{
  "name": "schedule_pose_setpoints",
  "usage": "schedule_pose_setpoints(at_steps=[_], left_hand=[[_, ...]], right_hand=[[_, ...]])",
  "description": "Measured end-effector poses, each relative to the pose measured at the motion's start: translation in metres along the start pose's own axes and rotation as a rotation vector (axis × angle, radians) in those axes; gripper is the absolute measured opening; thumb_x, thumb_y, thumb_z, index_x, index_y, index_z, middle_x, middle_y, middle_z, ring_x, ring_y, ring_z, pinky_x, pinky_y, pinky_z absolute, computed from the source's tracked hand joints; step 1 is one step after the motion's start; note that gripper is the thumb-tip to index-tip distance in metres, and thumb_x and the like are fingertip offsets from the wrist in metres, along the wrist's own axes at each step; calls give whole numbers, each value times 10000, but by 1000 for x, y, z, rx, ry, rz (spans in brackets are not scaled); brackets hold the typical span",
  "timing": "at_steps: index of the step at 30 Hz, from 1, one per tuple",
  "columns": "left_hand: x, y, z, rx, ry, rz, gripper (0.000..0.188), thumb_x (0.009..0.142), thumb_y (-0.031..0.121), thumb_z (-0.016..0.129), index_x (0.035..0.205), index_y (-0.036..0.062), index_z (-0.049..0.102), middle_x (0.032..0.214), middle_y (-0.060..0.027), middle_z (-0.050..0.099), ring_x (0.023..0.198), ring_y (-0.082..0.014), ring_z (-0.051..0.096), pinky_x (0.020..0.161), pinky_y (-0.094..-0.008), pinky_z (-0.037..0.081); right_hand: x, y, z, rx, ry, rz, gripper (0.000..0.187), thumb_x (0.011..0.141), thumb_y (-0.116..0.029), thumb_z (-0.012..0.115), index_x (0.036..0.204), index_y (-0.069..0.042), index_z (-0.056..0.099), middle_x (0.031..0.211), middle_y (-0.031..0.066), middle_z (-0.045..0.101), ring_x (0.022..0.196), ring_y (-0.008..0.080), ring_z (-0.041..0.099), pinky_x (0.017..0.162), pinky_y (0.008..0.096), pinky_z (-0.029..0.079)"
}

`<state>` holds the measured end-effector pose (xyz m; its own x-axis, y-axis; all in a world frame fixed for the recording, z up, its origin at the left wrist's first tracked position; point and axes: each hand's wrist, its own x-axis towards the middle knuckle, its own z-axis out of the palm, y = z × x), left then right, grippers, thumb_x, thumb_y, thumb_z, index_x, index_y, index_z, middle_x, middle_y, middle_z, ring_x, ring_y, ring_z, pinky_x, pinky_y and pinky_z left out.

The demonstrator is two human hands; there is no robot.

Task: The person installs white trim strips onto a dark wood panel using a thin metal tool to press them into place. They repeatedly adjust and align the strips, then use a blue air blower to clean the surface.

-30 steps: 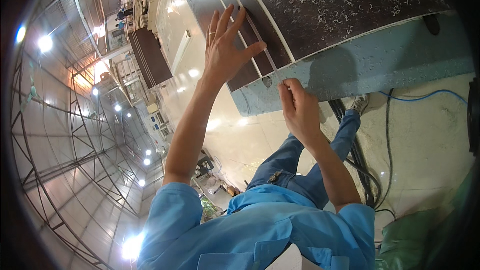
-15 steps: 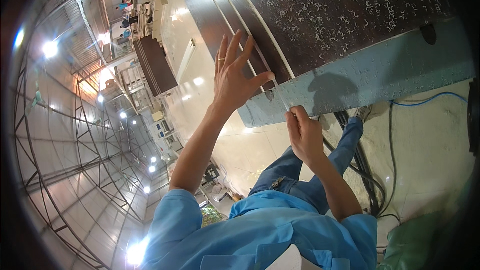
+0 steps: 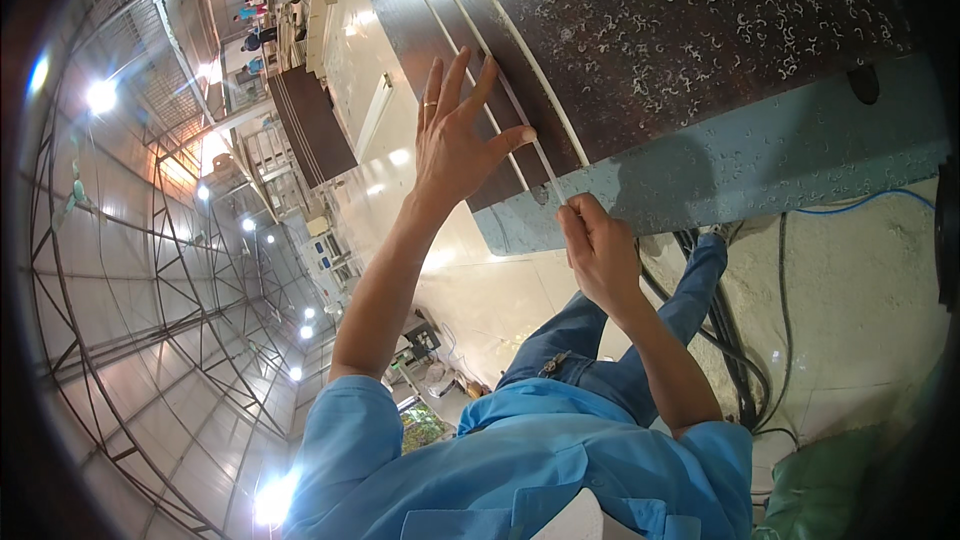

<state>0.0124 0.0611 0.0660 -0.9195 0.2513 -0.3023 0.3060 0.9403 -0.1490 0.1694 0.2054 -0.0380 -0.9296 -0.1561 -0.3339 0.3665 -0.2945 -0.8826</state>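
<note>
A dark brown board (image 3: 620, 90) lies on a blue-grey tabletop (image 3: 680, 185). Pale lines run along its left part. My right hand (image 3: 602, 252) is closed in a pinch around the end of a thin pale strip (image 3: 545, 162), just past the board's near edge. From there the strip follows one of the lines up the board. My left hand (image 3: 455, 148) is spread over the board's left portion, fingers apart and thumb toward the strip. Whether its fingertips press on the surface is hard to make out.
Curly pale shavings (image 3: 690, 10) litter the board's right side. Black cables (image 3: 735, 340) and a blue hose (image 3: 870, 197) run below the table. Another brown board (image 3: 308, 125) with pale lines is farther left; people (image 3: 258, 38) are in the distance.
My right hand has shifted slightly up and left, still pinching the strip's end. My left hand has moved a little left and stays spread.
</note>
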Motion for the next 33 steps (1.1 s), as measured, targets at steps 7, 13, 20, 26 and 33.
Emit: schedule_pose_setpoints(at_steps=[7,13,20,26,33], left_hand=[[6,-2,-9,111,-34,88,1049,739,626,833,1580,145,432,1704,-129,243,1583,-364,160,1249,-534,268],[11,2,-15,147,-121,94,1204,671,643,868,1598,61,365,1712,-148,205,1590,-369,121,1265,-526,227],[13,5,-16,75,-142,71,1211,653,590,891,1556,-39,387,1698,-164,238,1587,-362,130,1284,-483,194],[14,7,-15,78,-101,58,1211,619,609,892,1555,5,418,1693,-152,261,1582,-359,157,1275,-496,217],[10,-1,-4,1,-83,-26,1172,594,551,927,1564,104,444,1688,-126,289,1576,-360,189,1259,-532,260]], right_hand=[[7,0,1,159,-60,104,184,1039,-194,596,936,-42,612,601,147,573,483,287,602,478,396,424],[11,-4,-2,171,-71,95,192,1044,-197,585,940,-38,610,599,139,572,488,276,599,489,398,427],[10,-5,2,99,-47,89,189,1035,-197,587,927,-43,611,608,147,579,509,318,613,502,414,446],[12,-6,4,42,-3,60,200,1031,-222,583,942,-46,614,599,162,580,526,344,635,515,435,462],[17,-6,4,14,-6,64,248,1046,-282,571,969,-52,618,629,181,605,573,394,650,531,468,469]])
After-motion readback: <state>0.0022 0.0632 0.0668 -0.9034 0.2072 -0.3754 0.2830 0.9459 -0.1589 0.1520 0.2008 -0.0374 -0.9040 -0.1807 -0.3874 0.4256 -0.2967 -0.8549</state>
